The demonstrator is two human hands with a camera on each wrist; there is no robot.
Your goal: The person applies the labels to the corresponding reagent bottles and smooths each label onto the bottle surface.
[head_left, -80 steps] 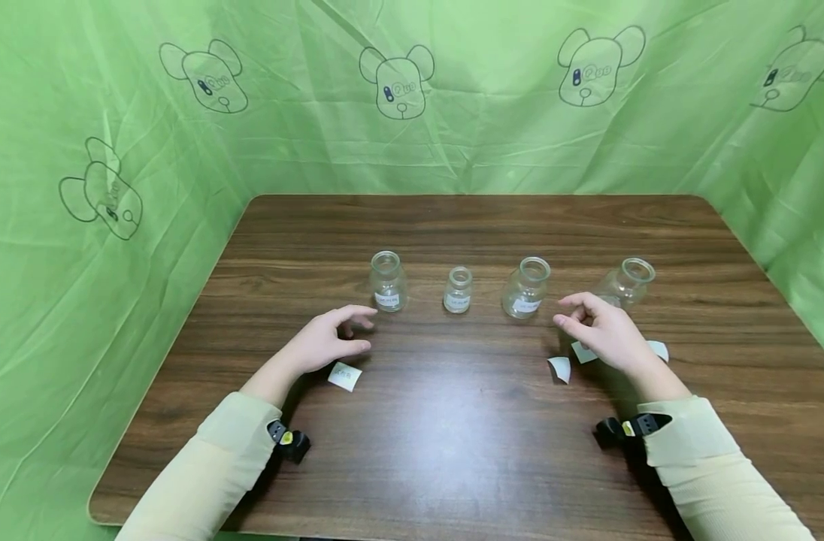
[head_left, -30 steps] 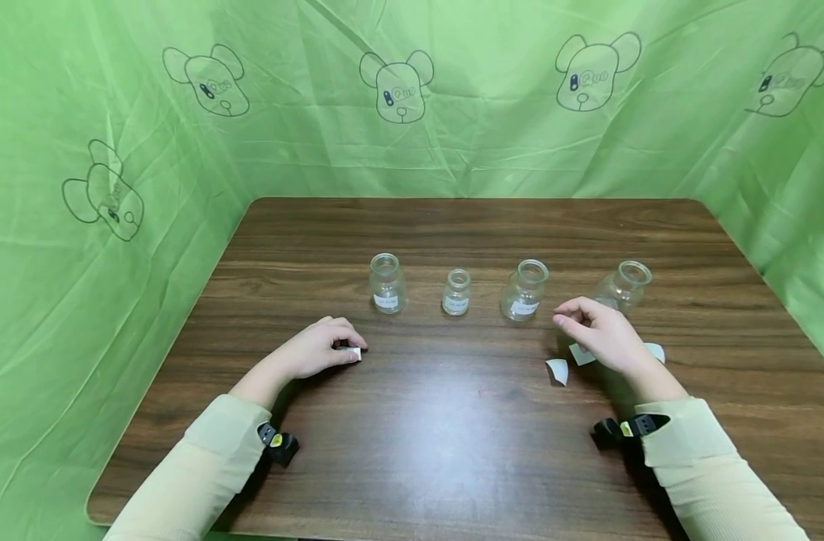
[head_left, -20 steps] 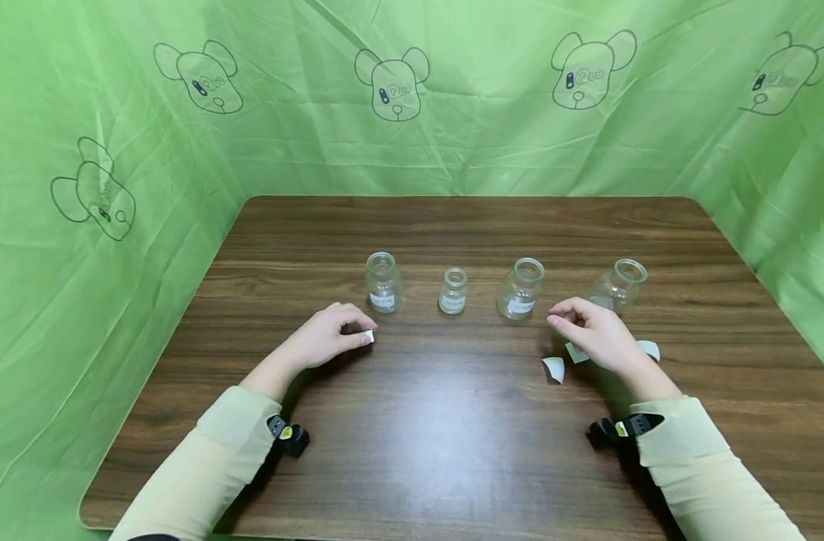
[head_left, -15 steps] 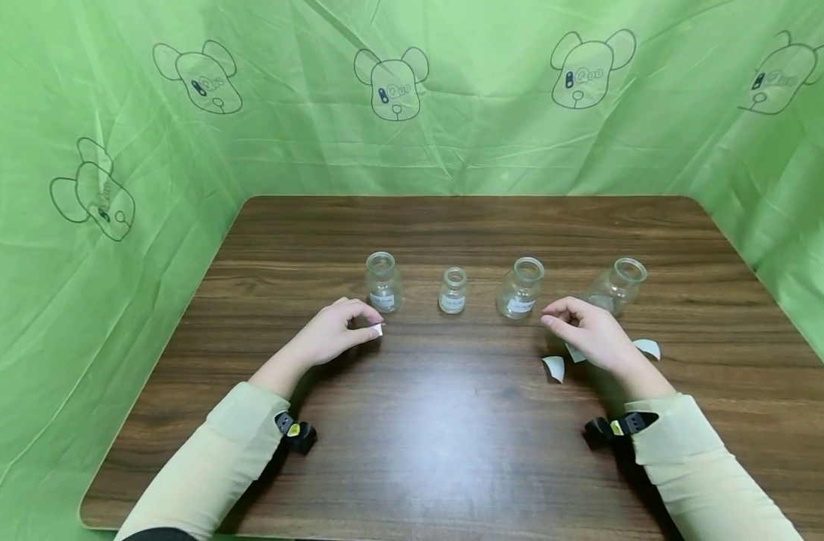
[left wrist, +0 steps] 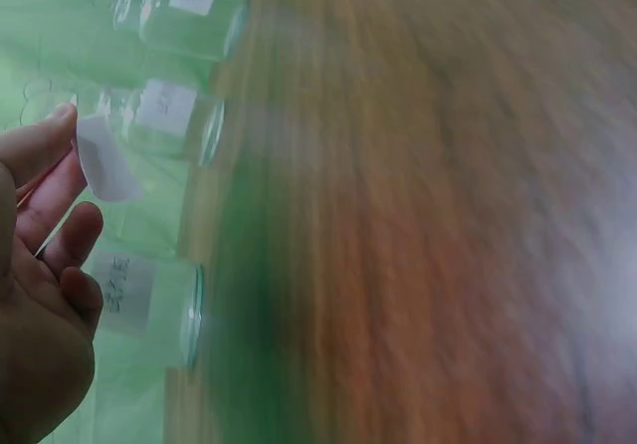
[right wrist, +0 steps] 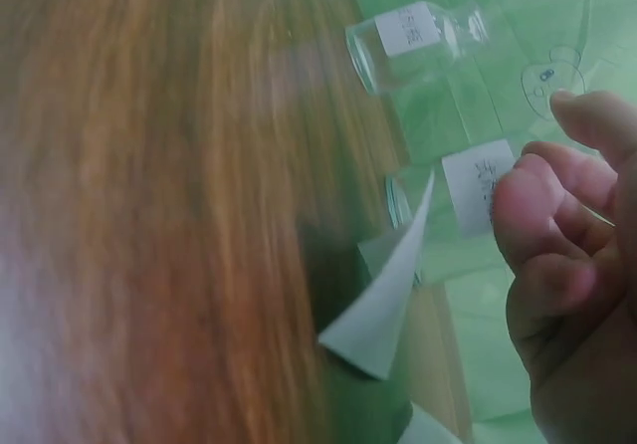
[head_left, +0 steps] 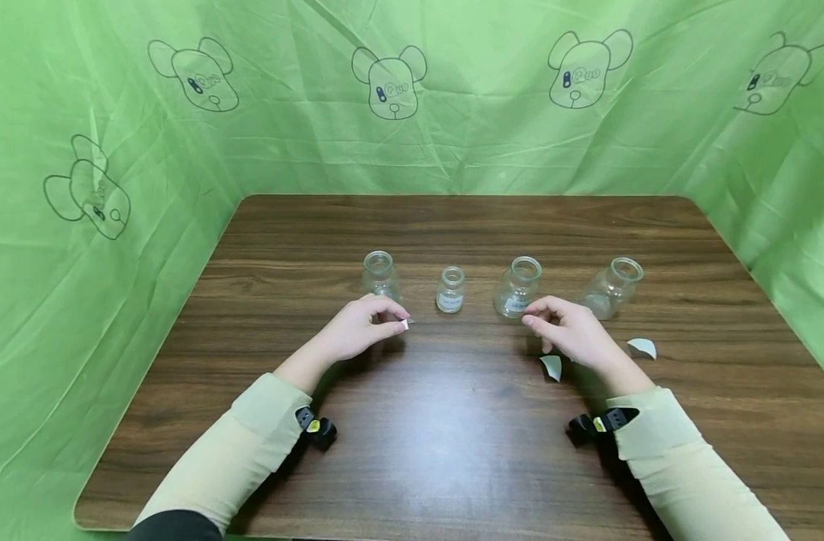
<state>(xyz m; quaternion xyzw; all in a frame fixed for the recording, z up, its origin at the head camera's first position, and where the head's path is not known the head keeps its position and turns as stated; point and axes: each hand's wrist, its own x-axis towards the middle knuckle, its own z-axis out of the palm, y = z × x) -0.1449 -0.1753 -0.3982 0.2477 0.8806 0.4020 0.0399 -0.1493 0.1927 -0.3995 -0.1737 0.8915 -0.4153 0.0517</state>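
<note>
Between thumb and forefinger, my left hand [head_left: 363, 327] pinches a small white paper label [left wrist: 107, 165], slightly bent. That hand is in front of the left glass jar [head_left: 379, 272] and hides its lower part. Just to its right stands a smaller glass jar [head_left: 450, 278] bearing a white label [head_left: 449, 302]. My right hand [head_left: 571, 330] hovers with loosely bent fingers and nothing in them, its fingertips overlapping the base of the third glass jar [head_left: 518, 282]. Handwriting shows on that jar's label [right wrist: 473, 185].
A fourth glass jar [head_left: 615, 284] stands at the right, with no label in sight. Curled white paper pieces lie near my right hand, one piece [head_left: 551, 367] before it and another piece [head_left: 643, 347] to its right. Green cloth [head_left: 452, 135] hangs behind the wooden table [head_left: 425, 451].
My left hand has taken the label up from the table and carried it right and forward, toward the small jar. My right hand has shifted left, closer to the third jar.
</note>
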